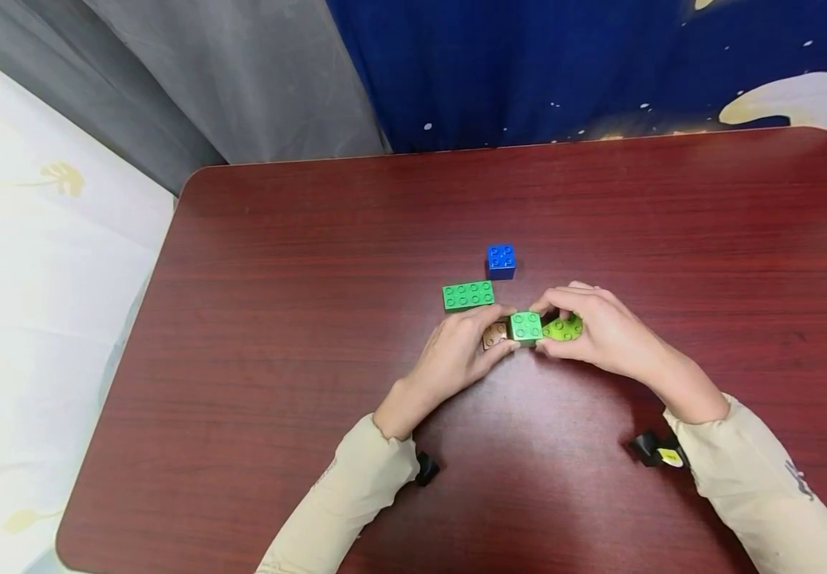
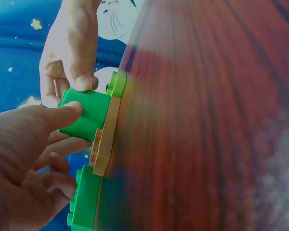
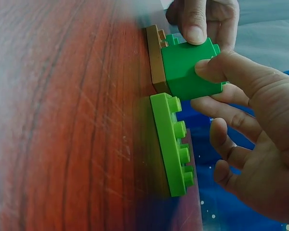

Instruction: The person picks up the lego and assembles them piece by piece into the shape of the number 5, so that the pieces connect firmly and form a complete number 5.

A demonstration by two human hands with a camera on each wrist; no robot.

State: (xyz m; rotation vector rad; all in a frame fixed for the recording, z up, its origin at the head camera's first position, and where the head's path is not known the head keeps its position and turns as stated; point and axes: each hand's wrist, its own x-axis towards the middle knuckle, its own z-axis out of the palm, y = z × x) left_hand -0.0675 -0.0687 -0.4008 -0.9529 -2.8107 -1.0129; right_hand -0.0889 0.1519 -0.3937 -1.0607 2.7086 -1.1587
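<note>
Thumb and fingers of both my hands pinch one green toy brick (image 1: 525, 327), the left hand (image 1: 452, 351) at its left side and the right hand (image 1: 610, 331) at its right. In the left wrist view this tall brick (image 2: 89, 113) rests upright on one end of a flat tan brick (image 2: 107, 144); whether it is pressed fully down I cannot tell. A flat lime-green brick (image 3: 166, 144) lies on the table just right of the tan one, under my right hand without being gripped. Beyond my left fingers lies a longer green brick (image 1: 468, 296).
Farther back on the dark red-brown table (image 1: 298, 319) stands a blue brick (image 1: 501, 261). Dark wrist-worn devices show by both sleeves. Behind the table's far edge hang a grey curtain (image 1: 262, 80) and a blue patterned curtain (image 1: 528, 72).
</note>
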